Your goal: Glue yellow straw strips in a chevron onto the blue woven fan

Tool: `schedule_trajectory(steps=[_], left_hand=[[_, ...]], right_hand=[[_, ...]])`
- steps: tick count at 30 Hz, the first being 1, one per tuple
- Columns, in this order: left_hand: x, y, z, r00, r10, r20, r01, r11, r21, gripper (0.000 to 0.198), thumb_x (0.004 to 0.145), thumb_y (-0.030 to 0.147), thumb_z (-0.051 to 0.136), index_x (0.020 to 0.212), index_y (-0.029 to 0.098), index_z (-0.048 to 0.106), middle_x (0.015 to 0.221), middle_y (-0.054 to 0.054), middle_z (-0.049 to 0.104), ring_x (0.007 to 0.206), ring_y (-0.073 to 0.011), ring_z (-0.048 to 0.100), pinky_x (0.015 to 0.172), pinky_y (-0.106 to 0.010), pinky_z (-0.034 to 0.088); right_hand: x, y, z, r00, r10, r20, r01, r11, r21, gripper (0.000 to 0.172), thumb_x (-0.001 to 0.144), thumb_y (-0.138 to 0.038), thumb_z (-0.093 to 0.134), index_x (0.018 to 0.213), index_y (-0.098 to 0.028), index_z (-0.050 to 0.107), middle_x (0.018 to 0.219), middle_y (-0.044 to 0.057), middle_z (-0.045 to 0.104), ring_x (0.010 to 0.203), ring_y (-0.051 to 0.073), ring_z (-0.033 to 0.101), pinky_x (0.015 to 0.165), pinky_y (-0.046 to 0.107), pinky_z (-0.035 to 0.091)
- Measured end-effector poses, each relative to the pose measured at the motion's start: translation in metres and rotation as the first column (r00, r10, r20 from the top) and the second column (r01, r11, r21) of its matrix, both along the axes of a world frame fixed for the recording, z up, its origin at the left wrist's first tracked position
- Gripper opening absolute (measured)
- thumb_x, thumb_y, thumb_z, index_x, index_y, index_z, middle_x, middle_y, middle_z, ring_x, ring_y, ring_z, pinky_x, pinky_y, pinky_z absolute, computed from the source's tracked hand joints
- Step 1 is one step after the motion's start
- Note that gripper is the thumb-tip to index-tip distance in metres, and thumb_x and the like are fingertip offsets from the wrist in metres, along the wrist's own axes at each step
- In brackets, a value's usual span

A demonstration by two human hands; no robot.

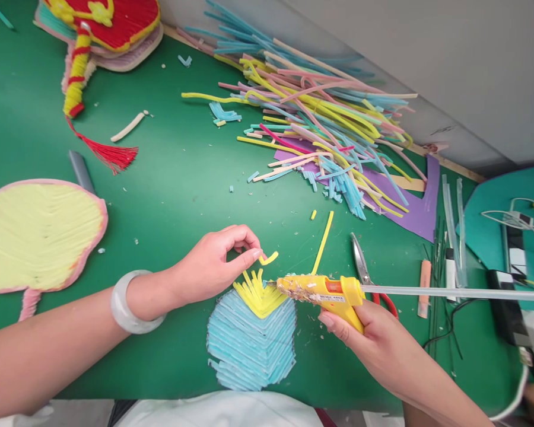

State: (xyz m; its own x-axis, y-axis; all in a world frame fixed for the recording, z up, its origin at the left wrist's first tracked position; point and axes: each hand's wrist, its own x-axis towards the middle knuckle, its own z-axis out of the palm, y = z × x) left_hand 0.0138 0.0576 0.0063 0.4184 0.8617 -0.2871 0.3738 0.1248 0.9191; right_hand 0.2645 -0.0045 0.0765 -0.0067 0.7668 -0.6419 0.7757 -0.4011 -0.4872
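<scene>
Between the thumb and fingertips of my left hand (225, 255) is a short bent piece of yellow pipe cleaner (269, 259). My right hand (365, 338) grips a yellow hot glue gun (324, 290), a long clear glue stick (454, 292) jutting from its back end. The gun's nozzle points left over a rounded fan-shaped panel (251, 344). Blue strips in a V pattern cover most of that panel, with yellow strips at its far edge. Just above the gun lies a straight yellow pipe cleaner (323, 242). Red-handled scissors (361, 261) rest partly behind the gun and my right hand.
A heap of coloured pipe cleaners (311, 101) spreads along the wall, partly over a purple sheet (420, 207). At left lie a pale yellow fan (44, 234) and a red fan (120, 24) with a tassel (111, 154). Spare glue sticks (454, 231) and a black power strip (505, 308) are at right.
</scene>
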Motion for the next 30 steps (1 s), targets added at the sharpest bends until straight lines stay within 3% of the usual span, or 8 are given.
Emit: schedule_trajectory(steps=[8,19,30], left_hand=[[0.001,0.001,0.0,1.0,0.001,0.0,-0.001,1.0,-0.002,0.017,0.089,0.035,0.052,0.086,0.021,0.062,0.091,-0.001,0.073,0.081,-0.0154,0.066,0.075,-0.027,0.051],[0.001,0.0,0.0,1.0,0.006,-0.006,-0.006,1.0,-0.002,0.018,0.089,0.036,0.052,0.085,0.022,0.062,0.089,-0.001,0.073,0.079,-0.0157,0.066,0.071,-0.027,0.05],[0.001,0.001,0.001,1.0,-0.001,-0.003,0.001,1.0,-0.003,0.02,0.088,0.038,0.051,0.086,0.022,0.061,0.09,-0.002,0.073,0.083,-0.0166,0.067,0.076,-0.028,0.051]], right_hand=[[0.01,-0.006,-0.006,0.999,-0.036,0.026,0.036,0.999,0.002,0.041,0.085,-0.056,0.055,0.062,-0.023,0.051,0.059,-0.002,0.046,0.054,0.013,0.041,0.048,0.025,0.037],[0.017,-0.005,-0.003,1.0,-0.014,0.0,0.014,1.0,0.023,0.038,0.084,-0.057,0.058,0.071,-0.022,0.067,0.068,0.004,0.064,0.065,0.019,0.059,0.049,0.026,0.045],[0.007,-0.008,-0.007,0.999,0.03,-0.03,-0.03,1.0,-0.004,0.037,0.087,-0.056,0.055,0.076,-0.023,0.066,0.069,0.001,0.062,0.062,0.017,0.053,0.054,0.027,0.044]])
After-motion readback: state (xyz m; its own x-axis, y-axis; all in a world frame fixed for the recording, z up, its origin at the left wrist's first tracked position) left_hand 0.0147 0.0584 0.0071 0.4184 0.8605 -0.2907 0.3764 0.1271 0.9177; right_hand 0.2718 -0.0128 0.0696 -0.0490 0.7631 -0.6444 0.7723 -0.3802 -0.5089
